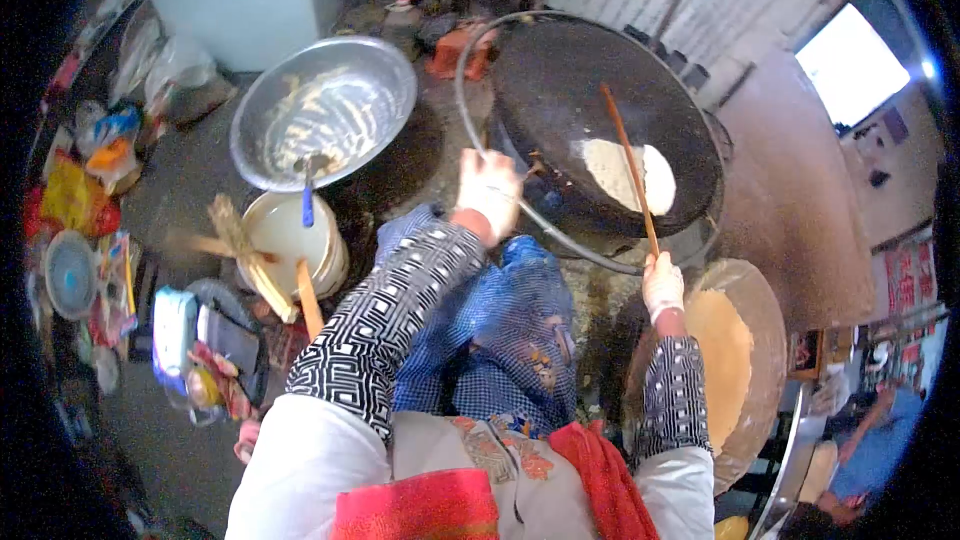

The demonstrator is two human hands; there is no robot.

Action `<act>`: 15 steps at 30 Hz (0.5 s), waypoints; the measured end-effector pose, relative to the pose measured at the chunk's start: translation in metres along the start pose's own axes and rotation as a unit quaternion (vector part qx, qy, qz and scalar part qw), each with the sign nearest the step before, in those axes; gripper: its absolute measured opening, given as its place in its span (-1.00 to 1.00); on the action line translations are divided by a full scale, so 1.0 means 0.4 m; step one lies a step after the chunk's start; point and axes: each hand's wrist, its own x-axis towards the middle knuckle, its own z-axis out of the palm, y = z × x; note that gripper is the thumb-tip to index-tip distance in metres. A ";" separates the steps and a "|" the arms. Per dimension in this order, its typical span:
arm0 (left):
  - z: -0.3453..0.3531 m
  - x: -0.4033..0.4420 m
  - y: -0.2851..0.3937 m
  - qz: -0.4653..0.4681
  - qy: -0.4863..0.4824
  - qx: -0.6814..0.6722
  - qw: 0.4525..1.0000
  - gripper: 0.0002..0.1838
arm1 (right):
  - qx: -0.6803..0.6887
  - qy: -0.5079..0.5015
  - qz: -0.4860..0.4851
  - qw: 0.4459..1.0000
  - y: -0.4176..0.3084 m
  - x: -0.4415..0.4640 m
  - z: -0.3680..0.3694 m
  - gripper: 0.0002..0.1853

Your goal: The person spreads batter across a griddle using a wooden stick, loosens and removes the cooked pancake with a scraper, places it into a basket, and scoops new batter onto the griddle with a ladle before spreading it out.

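My right hand (664,286), in a pale glove, is closed round the lower end of a long thin wooden stick (624,145). The stick slants over a round black griddle (560,70) and crosses a white flatbread (608,172) on its right half. My left hand (489,196), also gloved and slightly blurred, is at the griddle's near left side. It looks closed and overlaps the grey metal ring (461,90) running round the griddle. Whether it grips the ring or something small is hidden.
Left of the griddle, a metal basin (395,90) smeared with batter stands behind a white bucket (335,265) with wooden sticks and a blue-handled tool (308,210). A wide basin of tan batter (728,360) stands beside my right forearm. Another person (880,440) is at far right.
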 end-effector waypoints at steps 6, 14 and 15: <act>0.112 -0.068 0.261 0.110 0.018 0.015 0.994 -0.45 | -0.006 0.012 -0.009 1.000 0.057 0.036 0.036 -0.64; 0.117 -0.060 0.208 0.107 0.057 0.055 0.991 -0.51 | 0.018 0.006 0.021 1.000 0.039 0.041 0.019 -0.66; 0.115 -0.056 0.202 0.103 0.052 0.047 0.992 -0.51 | 0.020 -0.018 0.032 0.999 0.010 0.027 0.003 -0.65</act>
